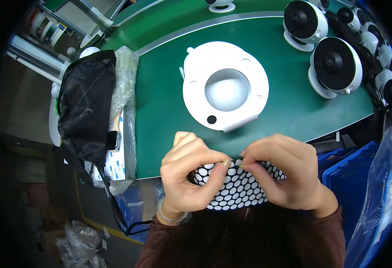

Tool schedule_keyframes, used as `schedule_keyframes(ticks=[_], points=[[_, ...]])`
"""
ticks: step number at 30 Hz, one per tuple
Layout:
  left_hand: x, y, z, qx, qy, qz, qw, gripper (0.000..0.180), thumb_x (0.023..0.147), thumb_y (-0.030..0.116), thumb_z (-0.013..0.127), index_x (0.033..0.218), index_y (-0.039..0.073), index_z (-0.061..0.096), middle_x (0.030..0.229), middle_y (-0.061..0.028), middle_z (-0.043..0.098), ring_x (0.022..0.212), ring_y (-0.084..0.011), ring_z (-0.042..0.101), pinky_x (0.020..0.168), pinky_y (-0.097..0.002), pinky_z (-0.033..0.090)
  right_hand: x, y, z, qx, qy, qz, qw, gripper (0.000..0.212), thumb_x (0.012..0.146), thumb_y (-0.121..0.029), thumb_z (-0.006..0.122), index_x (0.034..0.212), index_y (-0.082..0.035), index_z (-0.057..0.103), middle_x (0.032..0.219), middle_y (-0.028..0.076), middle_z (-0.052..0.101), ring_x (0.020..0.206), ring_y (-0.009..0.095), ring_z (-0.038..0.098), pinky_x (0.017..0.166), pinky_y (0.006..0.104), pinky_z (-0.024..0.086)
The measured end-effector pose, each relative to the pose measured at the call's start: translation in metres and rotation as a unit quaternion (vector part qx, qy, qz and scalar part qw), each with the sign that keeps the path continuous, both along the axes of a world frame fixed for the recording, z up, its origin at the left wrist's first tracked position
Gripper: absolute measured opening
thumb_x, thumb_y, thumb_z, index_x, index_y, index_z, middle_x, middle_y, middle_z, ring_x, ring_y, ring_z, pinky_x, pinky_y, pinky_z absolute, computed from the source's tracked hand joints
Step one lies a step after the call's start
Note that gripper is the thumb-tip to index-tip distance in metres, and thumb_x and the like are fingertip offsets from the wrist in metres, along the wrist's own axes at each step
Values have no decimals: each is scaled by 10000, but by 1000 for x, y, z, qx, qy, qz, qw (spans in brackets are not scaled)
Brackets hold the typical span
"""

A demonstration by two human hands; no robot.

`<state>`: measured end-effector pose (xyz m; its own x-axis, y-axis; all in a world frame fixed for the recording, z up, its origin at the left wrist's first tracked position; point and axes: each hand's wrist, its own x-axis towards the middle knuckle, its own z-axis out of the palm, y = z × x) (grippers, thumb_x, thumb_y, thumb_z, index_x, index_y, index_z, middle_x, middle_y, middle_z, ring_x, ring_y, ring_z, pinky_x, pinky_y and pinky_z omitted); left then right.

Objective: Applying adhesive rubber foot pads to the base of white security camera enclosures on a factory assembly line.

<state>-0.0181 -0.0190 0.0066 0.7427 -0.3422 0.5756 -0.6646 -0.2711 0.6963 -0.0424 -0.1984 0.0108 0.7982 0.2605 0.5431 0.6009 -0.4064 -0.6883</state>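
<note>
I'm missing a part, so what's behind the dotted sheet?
Beyond its far edge are the green tabletop and white round housing. The dotted sheet, held by left hand and right hand, hides whatever is directly behind.

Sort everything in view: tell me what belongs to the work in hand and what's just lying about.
Likely in use:
dotted black-and-white sheet, pinched by the left hand and right hand
round white housing, untouched on the green bench

Likely just lying about:
black mesh bag, left
clear plastic wrap beside it
black-faced white units, right
blue bins, lower right
</note>
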Motion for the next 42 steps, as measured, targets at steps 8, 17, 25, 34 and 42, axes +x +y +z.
schedule_keyframes(ticks=[8, 17, 25, 34, 42], points=[[3, -1, -16, -61, 104, 23, 992, 79, 662, -6, 650, 739, 0, 636, 881, -107, 548, 647, -126, 451, 599, -234, 368, 30, -14, 18, 125, 131, -137, 974, 71, 785, -20, 598, 807, 43, 577, 857, 113, 630, 771, 122, 610, 705, 219, 479], [15, -9, -20, -67, 33, 41, 996, 62, 666, 6, 646, 720, 31, 628, 767, -70, 582, 657, -164, 476, 618, -259, 321, 34, -7, 17, 97, 117, -133, 979, 63, 780, -27, 615, 780, 32, 594, 742, 50, 614, 701, 89, 602, 667, 182, 467], [16, -6, -19, -72, 33, 34, 996, 78, 655, -8, 643, 721, 31, 628, 749, -63, 574, 642, -155, 461, 616, -257, 311, 34, -10, 21, 123, 154, -130, 972, 53, 768, -13, 624, 782, 30, 597, 738, 46, 612, 673, 84, 592, 646, 175, 458], [16, -5, -18, -65, 29, 37, 997, 82, 650, -10, 647, 718, 30, 625, 737, -58, 568, 644, -157, 462, 607, -254, 308, 32, 0, 17, 48, 56, -185, 980, 65, 756, -17, 633, 747, 19, 580, 707, 27, 596, 634, 65, 564, 610, 175, 446], [-10, 5, -4, 33, 81, 146, 985, 124, 612, -25, 661, 716, 42, 657, 1097, -146, 503, 656, -156, 438, 632, -235, 382, 25, -7, 14, 131, 90, -207, 965, 141, 823, 58, 514, 934, 1, 450, 772, 100, 634, 635, 99, 588, 586, 185, 464]])
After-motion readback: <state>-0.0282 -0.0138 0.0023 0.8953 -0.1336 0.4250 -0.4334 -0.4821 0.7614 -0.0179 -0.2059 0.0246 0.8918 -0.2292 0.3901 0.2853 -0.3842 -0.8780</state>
